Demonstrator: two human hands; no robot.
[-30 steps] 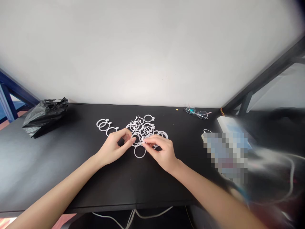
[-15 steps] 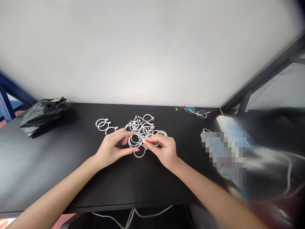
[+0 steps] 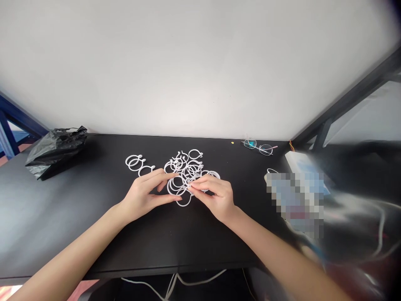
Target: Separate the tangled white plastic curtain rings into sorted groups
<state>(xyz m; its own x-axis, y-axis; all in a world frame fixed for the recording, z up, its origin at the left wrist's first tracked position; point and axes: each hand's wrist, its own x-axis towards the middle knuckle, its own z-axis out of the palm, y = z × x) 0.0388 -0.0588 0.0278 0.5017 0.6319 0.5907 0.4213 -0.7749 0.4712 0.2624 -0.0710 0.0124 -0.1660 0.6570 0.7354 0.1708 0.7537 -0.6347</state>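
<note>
A heap of several white plastic rings (image 3: 188, 167) lies in the middle of a black table (image 3: 94, 217). My left hand (image 3: 144, 193) pinches the left side of one white ring (image 3: 175, 186) at the heap's near edge, thumb below and fingers above. My right hand (image 3: 216, 196) is closed in a pinch on the clasp end of the same ring cluster, fingertips almost touching the left ones. Another ring (image 3: 183, 202) rests on the table just below the fingers. Three separate rings (image 3: 138, 164) lie apart to the left of the heap.
A crumpled black plastic bag (image 3: 53, 148) sits at the table's far left. Eyeglasses (image 3: 258, 147) lie at the back right by the wall. A blurred-out object (image 3: 296, 200) and white cables (image 3: 380, 234) occupy the right side. A white cord (image 3: 175, 282) hangs below the front edge.
My left hand shifted its fingers from above the ring to a pinch on its left side, and the ring was lifted slightly toward the heap. My right hand stayed pinched at the clasp.
</note>
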